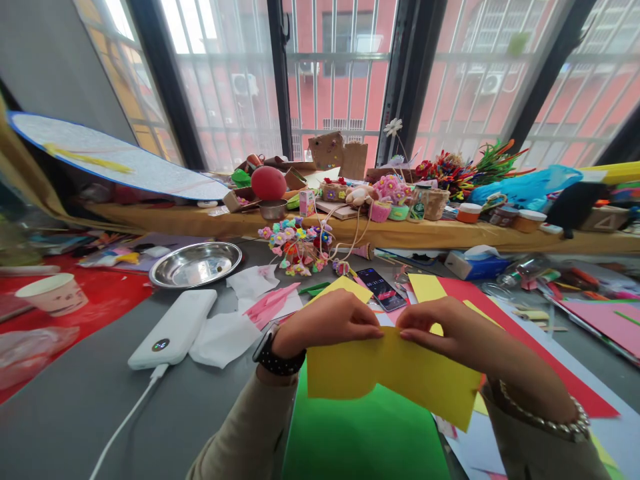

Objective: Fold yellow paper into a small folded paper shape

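Note:
A yellow sheet of paper (345,373) hangs between my two hands, pinched near the middle of its top edge. My left hand (345,317) grips it between thumb and fingers, a dark watch on that wrist. Close beside it, my right hand (435,327) pinches the same edge, a beaded bracelet on its wrist. The sheet dips at the middle and slants down toward the right. Below it lies a green sheet (365,440) on the grey table. Part of another yellow paper (345,287) shows behind my left hand.
A white power bank (175,327) with a cable lies left, near white tissues (225,340) and a metal plate (195,265). A phone (383,290) lies beyond my hands. Red paper (530,353) lies right. Craft flowers (300,247) stand before the crowded sill; a paper cup (53,293) stands far left.

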`<state>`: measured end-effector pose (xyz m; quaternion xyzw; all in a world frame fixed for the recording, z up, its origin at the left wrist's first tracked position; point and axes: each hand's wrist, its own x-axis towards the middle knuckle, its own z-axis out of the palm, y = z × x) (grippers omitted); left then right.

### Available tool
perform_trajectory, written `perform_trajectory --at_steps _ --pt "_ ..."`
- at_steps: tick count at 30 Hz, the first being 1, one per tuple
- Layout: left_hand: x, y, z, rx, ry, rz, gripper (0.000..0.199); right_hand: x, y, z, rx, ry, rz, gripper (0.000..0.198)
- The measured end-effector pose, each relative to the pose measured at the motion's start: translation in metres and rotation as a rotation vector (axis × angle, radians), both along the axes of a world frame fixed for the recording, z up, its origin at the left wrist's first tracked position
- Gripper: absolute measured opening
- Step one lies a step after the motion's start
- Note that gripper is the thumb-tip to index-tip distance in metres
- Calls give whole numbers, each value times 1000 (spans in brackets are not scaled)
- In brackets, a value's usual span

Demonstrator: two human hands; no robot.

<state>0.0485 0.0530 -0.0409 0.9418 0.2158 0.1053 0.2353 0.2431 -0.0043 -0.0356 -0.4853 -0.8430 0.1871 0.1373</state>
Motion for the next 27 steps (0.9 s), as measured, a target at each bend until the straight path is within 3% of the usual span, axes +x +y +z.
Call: perform_trajectory --at_steps 4,6,12,15,21,27 --pt "-3 0 3 -125 26 -100 26 5 -4 3 -62 35 66 22" --pt "-3 0 2 -103 61 -97 26 6 -4 3 -78 34 100 22" --pt "7 -7 -5 333 140 201 17 4 2 -4 -50 -63 53 18" --pt "14 -11 -8 416 132 259 14 3 3 -6 3 -92 -4 16" --pt "14 -7 -8 299 3 192 14 -1 0 -7 239 -223 -191 19" --pt "8 -5 -3 183 -122 138 15 -10 -6 -4 284 -144 -132 18"
